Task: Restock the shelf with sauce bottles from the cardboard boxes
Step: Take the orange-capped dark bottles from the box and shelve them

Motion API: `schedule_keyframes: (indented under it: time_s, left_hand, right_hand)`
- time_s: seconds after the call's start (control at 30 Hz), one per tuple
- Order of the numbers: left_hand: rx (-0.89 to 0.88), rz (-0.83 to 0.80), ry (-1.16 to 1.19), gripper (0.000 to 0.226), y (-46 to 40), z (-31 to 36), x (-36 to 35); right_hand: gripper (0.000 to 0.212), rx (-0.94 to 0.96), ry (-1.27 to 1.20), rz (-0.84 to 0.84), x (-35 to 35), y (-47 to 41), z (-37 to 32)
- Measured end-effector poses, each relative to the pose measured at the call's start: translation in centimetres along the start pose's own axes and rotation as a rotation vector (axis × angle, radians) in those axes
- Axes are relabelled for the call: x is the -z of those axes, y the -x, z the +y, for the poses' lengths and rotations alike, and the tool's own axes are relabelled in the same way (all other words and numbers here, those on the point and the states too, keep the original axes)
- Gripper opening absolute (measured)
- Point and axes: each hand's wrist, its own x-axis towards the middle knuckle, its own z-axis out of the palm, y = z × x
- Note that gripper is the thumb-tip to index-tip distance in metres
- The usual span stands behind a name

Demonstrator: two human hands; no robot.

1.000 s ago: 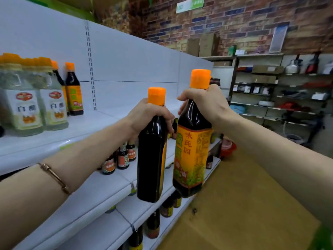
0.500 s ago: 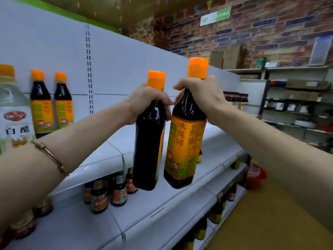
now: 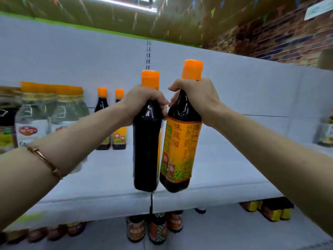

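My left hand (image 3: 142, 101) grips the neck of a dark sauce bottle (image 3: 146, 152) with an orange cap, its label turned away. My right hand (image 3: 196, 98) grips the neck of a second dark sauce bottle (image 3: 180, 150), whose orange and green label faces me. Both bottles hang upright side by side, almost touching, just above the front edge of the white shelf (image 3: 225, 170). Two matching sauce bottles (image 3: 111, 123) stand at the back of this shelf, partly hidden by my left forearm.
Clear vinegar bottles (image 3: 34, 120) with orange caps crowd the shelf's left end. A jar (image 3: 325, 132) stands at the far right. Small jars and bottles (image 3: 155, 230) fill the shelf below. A brick wall (image 3: 281, 38) rises at the upper right.
My view has turned to face the shelf squarely. Both bottles have moved together to hang over the shelf's front edge, right of the two standing bottles. Both grips are unchanged.
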Motion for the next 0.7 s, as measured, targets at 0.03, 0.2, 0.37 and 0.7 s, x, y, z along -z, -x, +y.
schedule_keyframes:
  time_s: [0.03,0.2,0.37,0.7]
  left_hand:
    - [0.004,0.04,-0.024,0.013,-0.1,-0.2,0.5]
    - [0.07,0.203,-0.096,0.011,-0.1,-2.1,3.8]
    - [0.14,0.264,-0.183,0.02,0.1,-4.2,6.9]
    - [0.107,0.372,-0.23,0.013,-2.0,-7.5,13.1]
  right_hand:
    - [0.035,0.009,-0.016,-0.028,-0.6,-0.8,0.4]
    - [0.038,0.034,-0.067,-0.138,-4.7,-3.4,2.8]
    - [0.021,0.049,-0.071,-0.212,-9.0,-5.1,5.1]
    - [0.032,0.069,-0.018,-0.168,-14.2,-9.0,9.3]
